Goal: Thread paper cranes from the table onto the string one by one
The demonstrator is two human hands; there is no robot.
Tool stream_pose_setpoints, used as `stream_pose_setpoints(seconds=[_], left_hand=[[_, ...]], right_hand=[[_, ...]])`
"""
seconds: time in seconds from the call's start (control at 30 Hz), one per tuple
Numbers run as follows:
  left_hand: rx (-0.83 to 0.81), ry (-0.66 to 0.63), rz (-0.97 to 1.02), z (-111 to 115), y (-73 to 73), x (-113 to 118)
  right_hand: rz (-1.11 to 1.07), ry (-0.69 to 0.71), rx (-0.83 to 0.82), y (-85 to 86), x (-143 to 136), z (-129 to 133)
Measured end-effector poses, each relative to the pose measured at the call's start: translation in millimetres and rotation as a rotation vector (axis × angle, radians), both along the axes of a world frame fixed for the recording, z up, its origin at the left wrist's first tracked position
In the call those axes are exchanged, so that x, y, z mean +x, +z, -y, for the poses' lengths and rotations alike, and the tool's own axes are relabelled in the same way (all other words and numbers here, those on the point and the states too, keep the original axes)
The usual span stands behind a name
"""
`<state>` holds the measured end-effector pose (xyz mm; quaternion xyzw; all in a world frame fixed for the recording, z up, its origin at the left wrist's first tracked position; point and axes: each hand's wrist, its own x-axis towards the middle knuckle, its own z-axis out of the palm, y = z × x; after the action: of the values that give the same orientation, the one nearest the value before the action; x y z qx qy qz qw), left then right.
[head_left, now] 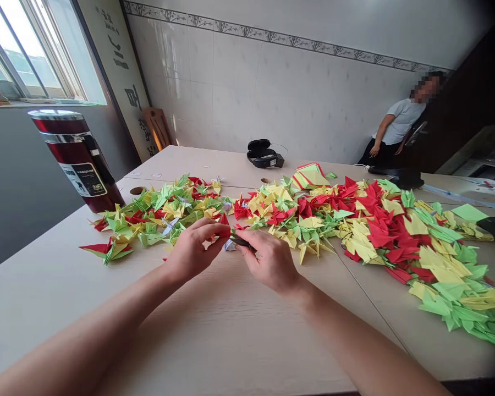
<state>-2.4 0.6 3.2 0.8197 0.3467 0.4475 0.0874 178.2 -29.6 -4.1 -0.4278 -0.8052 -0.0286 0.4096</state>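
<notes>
A pale wooden table [239, 335] is seen filling most of the view, and across its far half a long heap of folded paper cranes [371, 231] — red, yellow and green — is spread from left to right. A dark red vacuum flask [80, 159] is stood upright near the table's left edge, just beside the heap's left end. Further back, a black headset [264, 154] is laid on the table, and a person in a white shirt [398, 129] is seated by the tiled wall. At the heap's near edge, a small red folded paper [224, 231] is pinched between both hands: the left hand [192, 247] is closed on it with fingertips — the right hand [272, 261] is clenched around its other end.
</notes>
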Motion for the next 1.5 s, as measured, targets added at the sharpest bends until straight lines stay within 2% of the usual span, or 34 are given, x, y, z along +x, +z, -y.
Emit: stream_pose_setpoints(seconds=[0.8, 1.0, 1.07, 1.13, 1.27, 1.33, 1.4, 1.5], left_hand=[[0.019, -0.059, -0.049, 0.8, -0.4, 1.6], [-0.049, -0.055, -0.013, 1.2, -0.4, 2.5], [-0.136, -0.018, 0.052, 1.1, 0.6, 2.6], [-0.322, -0.005, 0.196, 0.5, 2.2, 2.5], [-0.824, -0.111, 0.664, -2.3, 4.8, 2.3], [-1.004, -0.185, 0.867, -3.1, 5.0, 2.5], [-1.125, -0.254, 0.997, -3.0, 4.4, 3.0], [-1.221, -0.324, 1.049, -1.8, 3.0, 4.4]], right_hand=[[0.123, -0.05, -0.046, 2.5, -0.4, 1.4], [0.094, -0.017, -0.07, 1.6, -0.8, 0.4], [0.018, 0.0, -0.084, -0.5, -0.2, -1.5], [-0.094, 0.016, -0.1, -2.9, 0.6, -4.0], [-0.305, 0.037, -0.165, -5.0, 1.1, -8.0], [-0.362, 0.049, -0.18, -4.4, 0.2, -8.1], [-0.377, 0.065, -0.18, -3.4, -1.2, -7.0], [-0.352, 0.081, -0.155, -2.5, -3.1, -4.0]])
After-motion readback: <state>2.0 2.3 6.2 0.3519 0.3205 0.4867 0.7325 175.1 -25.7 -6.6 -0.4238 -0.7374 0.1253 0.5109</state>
